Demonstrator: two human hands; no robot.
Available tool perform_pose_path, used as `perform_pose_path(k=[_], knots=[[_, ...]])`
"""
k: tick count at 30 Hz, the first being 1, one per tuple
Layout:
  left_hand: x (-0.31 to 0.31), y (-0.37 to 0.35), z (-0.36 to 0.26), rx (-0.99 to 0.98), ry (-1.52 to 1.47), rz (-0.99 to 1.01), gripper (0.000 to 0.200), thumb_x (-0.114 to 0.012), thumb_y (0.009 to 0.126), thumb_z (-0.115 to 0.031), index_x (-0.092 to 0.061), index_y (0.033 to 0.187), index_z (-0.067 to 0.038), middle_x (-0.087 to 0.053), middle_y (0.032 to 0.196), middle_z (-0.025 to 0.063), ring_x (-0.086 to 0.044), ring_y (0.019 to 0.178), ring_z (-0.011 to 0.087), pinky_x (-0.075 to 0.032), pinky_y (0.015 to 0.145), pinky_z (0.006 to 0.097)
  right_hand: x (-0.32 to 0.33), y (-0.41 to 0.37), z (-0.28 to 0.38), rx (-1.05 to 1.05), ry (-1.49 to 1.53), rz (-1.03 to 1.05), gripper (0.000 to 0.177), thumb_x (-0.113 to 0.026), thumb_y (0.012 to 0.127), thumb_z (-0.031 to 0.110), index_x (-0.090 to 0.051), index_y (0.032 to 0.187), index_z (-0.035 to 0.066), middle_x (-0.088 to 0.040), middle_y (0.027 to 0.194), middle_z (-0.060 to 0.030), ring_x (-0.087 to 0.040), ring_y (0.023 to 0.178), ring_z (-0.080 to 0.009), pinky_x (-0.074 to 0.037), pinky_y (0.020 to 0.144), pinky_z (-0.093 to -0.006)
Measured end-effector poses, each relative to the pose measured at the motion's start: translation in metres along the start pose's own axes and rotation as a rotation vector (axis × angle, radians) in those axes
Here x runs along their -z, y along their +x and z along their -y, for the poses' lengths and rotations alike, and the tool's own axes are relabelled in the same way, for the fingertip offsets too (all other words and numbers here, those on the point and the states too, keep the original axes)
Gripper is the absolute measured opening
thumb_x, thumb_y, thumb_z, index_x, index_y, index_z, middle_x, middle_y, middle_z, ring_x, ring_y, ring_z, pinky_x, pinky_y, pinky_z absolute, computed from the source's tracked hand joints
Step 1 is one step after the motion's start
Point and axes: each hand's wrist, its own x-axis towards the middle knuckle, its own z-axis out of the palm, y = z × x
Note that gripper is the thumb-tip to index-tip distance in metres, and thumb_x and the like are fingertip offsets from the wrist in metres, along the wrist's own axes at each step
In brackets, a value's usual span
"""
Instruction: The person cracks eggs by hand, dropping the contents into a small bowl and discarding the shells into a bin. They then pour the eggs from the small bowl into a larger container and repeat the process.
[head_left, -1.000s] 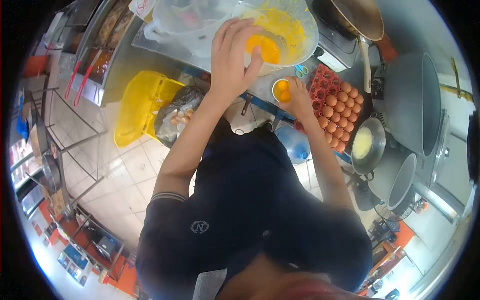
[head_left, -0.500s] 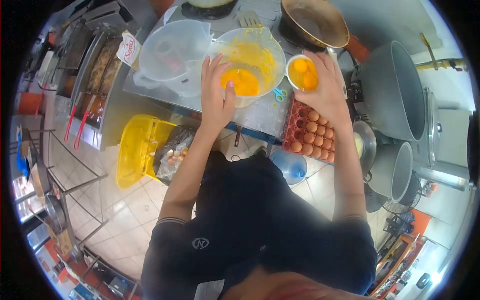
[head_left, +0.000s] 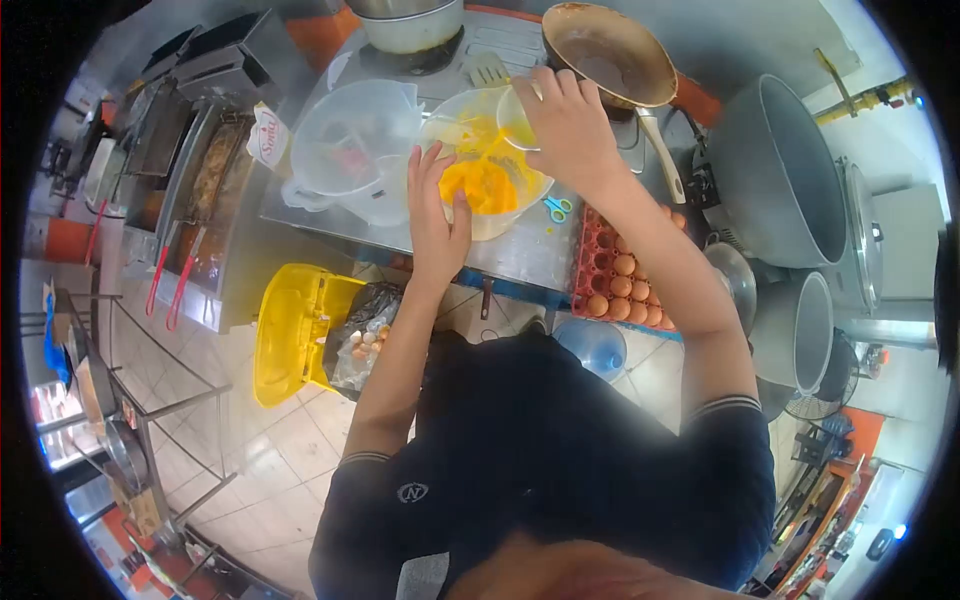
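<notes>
Centrally, egg yolk [head_left: 490, 193] is pooling in a translucent mixing bowl [head_left: 492, 229] on the counter [head_left: 525, 252]. Your right hand [head_left: 575, 125] is gripping a small cup [head_left: 514, 122], tilting it above; your left hand [head_left: 434, 228] is resting, fingers spread, against the bowl. Overtilting could splash yolk near the scissors [head_left: 558, 208].

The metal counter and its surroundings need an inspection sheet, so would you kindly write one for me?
Surface: metal counter, small yellow spots near the scissors.
Job's things: small bowl tipped over the large bowl, egg inside; egg tray partly filled.
Clutter: scissors, slotted spatula, clear jug beside the large bowl.
Hands: right hand holds the small bowl; left hand spread at the large bowl's side.
Cables: possibly a dark one by the pan handle; cannot tell.
Surroundings: open yellow bin with eggshells; blue bottle on tiled floor.
</notes>
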Motion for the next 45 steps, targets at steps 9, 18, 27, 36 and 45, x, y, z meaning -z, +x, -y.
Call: perform_pose_path(k=[9, 18, 27, 36, 45], knots=[[0.002, -0.002, -0.001, 0.013, 0.005, 0.024, 0.039, -0.051, 0.103, -0.015, -0.050, 0.140, -0.001, -0.045, 0.155, 0.0221, -0.027, 0.152, 0.0460, -0.021, 0.124, 0.0545, -0.027, -0.087, -0.044, -0.453, 0.766, -0.083, 0.097, -0.084, 0.074, 0.043, -0.042, 0.152, 0.004, -0.056, 0.138, -0.0229, -0.053, 0.131, -0.0400, -0.039, 0.111, -0.0495], [0.001, 0.001, -0.003, -0.003, 0.031, 0.044, 0.040, -0.051, 0.103, -0.016, -0.048, 0.141, -0.001, -0.045, 0.156, 0.0206, -0.028, 0.152, 0.0444, -0.019, 0.124, 0.0552, -0.134, -0.198, 0.066, -0.524, 0.489, 0.234, 0.096, -0.089, 0.068, 0.039, -0.046, 0.149, 0.011, -0.059, 0.129, -0.0127, -0.049, 0.128, -0.0324, -0.036, 0.106, -0.0574], [-0.002, -0.001, -0.001, 0.036, 0.015, 0.018, 0.042, -0.052, 0.101, -0.013, -0.047, 0.142, -0.002, -0.046, 0.156, 0.0202, -0.028, 0.153, 0.0423, -0.018, 0.125, 0.0543, -0.113, -0.253, -0.089, -0.766, 0.538, 0.472, 0.065, -0.078, 0.083, 0.018, -0.056, 0.145, 0.019, -0.072, 0.107, -0.0091, -0.068, 0.104, -0.0341, -0.054, 0.088, -0.0439], [-0.001, -0.002, -0.001, 0.033, 0.027, 0.015, 0.044, -0.051, 0.099, -0.007, -0.048, 0.143, -0.003, -0.047, 0.156, 0.0185, -0.027, 0.154, 0.0387, -0.016, 0.126, 0.0521, -0.147, -0.264, -0.118, -0.378, 0.734, 0.365, 0.071, -0.079, 0.076, 0.016, -0.052, 0.142, 0.020, -0.071, 0.102, -0.0156, -0.070, 0.093, -0.0362, -0.055, 0.084, -0.0464], [-0.001, -0.001, -0.001, 0.037, 0.049, 0.017, 0.046, -0.051, 0.097, -0.006, -0.047, 0.143, -0.002, -0.047, 0.155, 0.0212, -0.029, 0.152, 0.0429, -0.019, 0.125, 0.0527, -0.148, -0.261, -0.118, -0.637, 0.915, 0.405, 0.072, -0.079, 0.080, 0.018, -0.047, 0.144, 0.012, -0.071, 0.104, -0.0147, -0.073, 0.094, -0.0285, -0.058, 0.084, -0.0404]])
